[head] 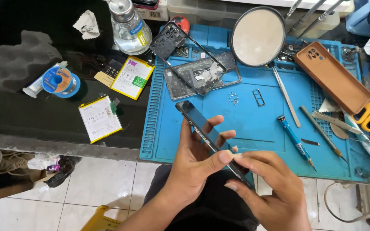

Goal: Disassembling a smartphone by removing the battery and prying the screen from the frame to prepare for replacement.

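Note:
My left hand (195, 160) cradles a dark, slim phone (195, 119) from below, tilted with its top end pointing up and left over the blue work mat (253, 128). My right hand (270, 190) pinches the phone's lower right edge between thumb and forefinger. The lower end of the phone is hidden by my fingers.
On the mat lie a phone frame (180, 42), a back plate (202, 77), small screws (234, 98), a blue screwdriver (295, 141), tweezers (285, 96) and a brown phone case (332, 75). A round mirror (258, 36) stands behind. Two batteries (100, 118), a solder spool (61, 81) and a liquid bottle (129, 28) sit left.

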